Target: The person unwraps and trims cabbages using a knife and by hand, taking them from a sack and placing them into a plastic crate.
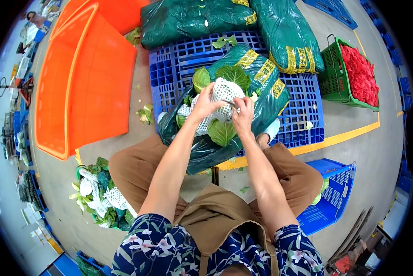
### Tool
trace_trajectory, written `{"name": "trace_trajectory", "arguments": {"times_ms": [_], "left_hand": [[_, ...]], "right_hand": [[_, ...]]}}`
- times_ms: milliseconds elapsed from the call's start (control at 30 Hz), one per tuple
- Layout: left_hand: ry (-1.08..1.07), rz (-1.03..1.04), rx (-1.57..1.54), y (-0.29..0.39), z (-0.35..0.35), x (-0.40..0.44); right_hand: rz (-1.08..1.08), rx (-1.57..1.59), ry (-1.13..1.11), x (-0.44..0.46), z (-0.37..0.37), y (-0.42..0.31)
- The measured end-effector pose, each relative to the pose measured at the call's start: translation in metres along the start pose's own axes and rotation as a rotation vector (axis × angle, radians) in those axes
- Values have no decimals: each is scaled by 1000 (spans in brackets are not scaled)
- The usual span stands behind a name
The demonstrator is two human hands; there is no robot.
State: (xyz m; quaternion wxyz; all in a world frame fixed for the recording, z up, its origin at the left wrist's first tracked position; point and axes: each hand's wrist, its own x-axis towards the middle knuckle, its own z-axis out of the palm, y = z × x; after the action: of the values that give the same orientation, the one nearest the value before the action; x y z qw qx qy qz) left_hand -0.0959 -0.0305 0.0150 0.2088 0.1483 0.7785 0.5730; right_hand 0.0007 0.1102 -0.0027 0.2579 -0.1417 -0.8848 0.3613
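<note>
An open green bag point(208, 154) lies between my knees on the blue pallet point(172, 87), holding leafy cabbages in white foam netting. My left hand point(203, 105) grips the left side of one netted cabbage point(227, 90) at the bag's mouth. On its right side, my right hand point(243, 112) has its fingers bent together at the netting; what they pinch is too small to make out. Loose green leaves point(221, 132) stick out below and above the netted head.
Filled green bags point(197, 23) lie across the pallet's far side. Large orange bins point(96, 87) stand left. A green crate point(333, 76) of red material is at right, a blue crate point(326, 207) lower right, and a leaf-filled container point(80, 177) lower left.
</note>
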Motion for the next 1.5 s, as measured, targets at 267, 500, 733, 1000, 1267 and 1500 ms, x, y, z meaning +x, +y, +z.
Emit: {"name": "trace_trajectory", "arguments": {"times_ms": [267, 500, 733, 1000, 1267, 1500], "left_hand": [[100, 133, 310, -5, 18, -8], [501, -6, 238, -23, 26, 21], [308, -75, 110, -78, 5, 38], [546, -116, 420, 3, -1, 4], [420, -85, 353, -29, 25, -82], [191, -148, 133, -88, -6, -119]], "right_hand": [[-28, 268, -47, 71, -1, 0], [354, 351, -529, 127, -1, 32], [109, 148, -839, 91, -26, -4], [755, 638, -542, 46, -10, 1], [573, 542, -500, 8, 18, 12], [287, -289, -332, 45, 31, 78]]}}
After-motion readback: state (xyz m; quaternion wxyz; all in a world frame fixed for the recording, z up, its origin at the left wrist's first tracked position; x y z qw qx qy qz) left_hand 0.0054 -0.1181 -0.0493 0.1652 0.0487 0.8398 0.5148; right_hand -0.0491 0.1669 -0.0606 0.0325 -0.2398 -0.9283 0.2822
